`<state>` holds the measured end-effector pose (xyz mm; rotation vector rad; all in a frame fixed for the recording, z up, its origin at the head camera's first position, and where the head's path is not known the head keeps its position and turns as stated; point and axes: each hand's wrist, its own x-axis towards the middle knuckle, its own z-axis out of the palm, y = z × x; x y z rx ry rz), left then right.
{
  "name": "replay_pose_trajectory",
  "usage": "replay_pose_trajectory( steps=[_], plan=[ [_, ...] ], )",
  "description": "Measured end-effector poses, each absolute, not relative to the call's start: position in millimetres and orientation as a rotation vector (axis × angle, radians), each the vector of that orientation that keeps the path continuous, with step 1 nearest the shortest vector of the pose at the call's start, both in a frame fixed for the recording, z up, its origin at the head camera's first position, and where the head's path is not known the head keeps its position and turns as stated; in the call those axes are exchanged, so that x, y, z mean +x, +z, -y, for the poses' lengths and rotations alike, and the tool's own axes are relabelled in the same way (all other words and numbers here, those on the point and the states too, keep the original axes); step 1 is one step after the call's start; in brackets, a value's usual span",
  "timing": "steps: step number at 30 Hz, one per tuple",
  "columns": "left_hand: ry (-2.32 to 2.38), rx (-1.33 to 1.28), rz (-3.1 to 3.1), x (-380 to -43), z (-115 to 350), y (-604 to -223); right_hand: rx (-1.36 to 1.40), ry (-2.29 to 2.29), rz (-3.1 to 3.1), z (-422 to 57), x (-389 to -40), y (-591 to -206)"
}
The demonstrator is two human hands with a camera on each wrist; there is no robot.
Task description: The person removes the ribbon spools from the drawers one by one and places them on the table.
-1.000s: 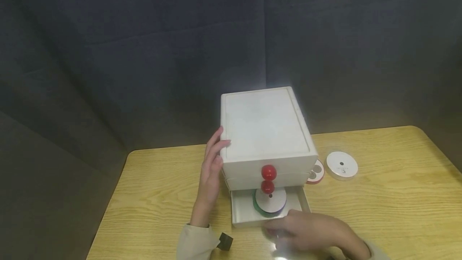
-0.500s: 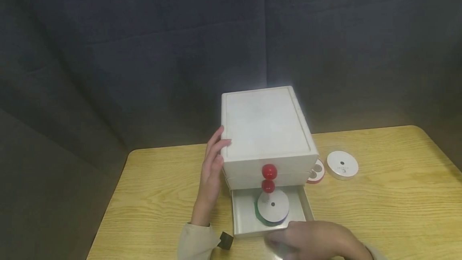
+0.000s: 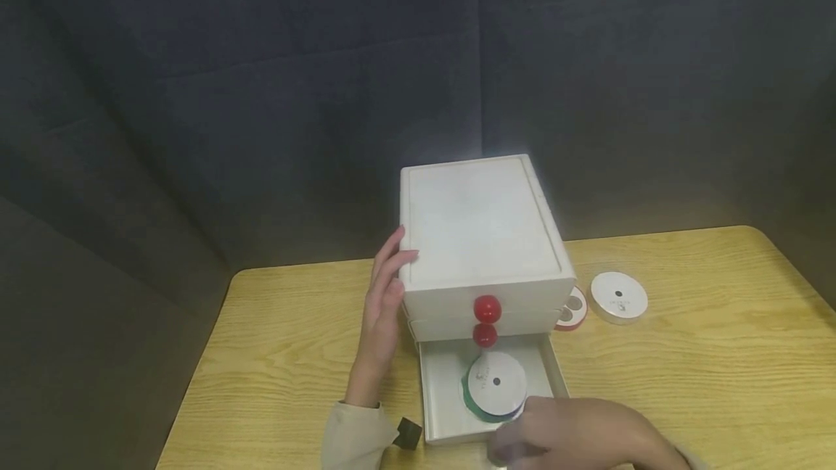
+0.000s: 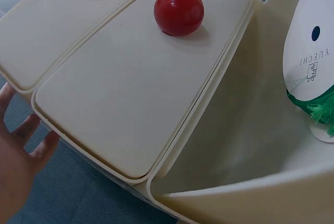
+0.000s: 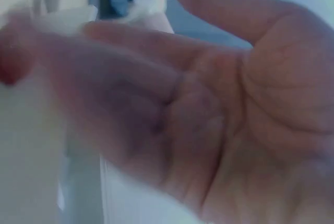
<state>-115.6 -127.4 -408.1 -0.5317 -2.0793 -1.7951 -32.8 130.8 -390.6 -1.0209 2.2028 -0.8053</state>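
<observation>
A white drawer unit with red ball knobs stands on the table, its bottom drawer pulled out. Inside that drawer lies a white ribbon spool with green ribbon under it; the left wrist view shows the spool with its green strands. My left hand rests against the unit's left side, fingertips over the top edge. Just in front of the bottom drawer is my right hand. In the blurred right wrist view its fingers extend, thumb apart, toward a red knob; any contact is unclear.
To the right of the unit lie a white spool and a red-edged spool, partly hidden by the unit. A small black block is by my left sleeve. Dark curtains surround the wooden table.
The bottom drawer has slid farther out toward me, carrying the spools. The white spool has turned a little. My right hand has shifted slightly nearer me; my left hand has stayed in place.
</observation>
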Motion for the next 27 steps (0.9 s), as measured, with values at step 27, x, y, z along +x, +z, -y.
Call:
replay_pose_trajectory(
  steps=[27],
  plan=[
    [-1.806,-0.551,2.066,-116,128,-409,-1.189,-0.593,-2.700,-127,-71,-433]
  ],
)
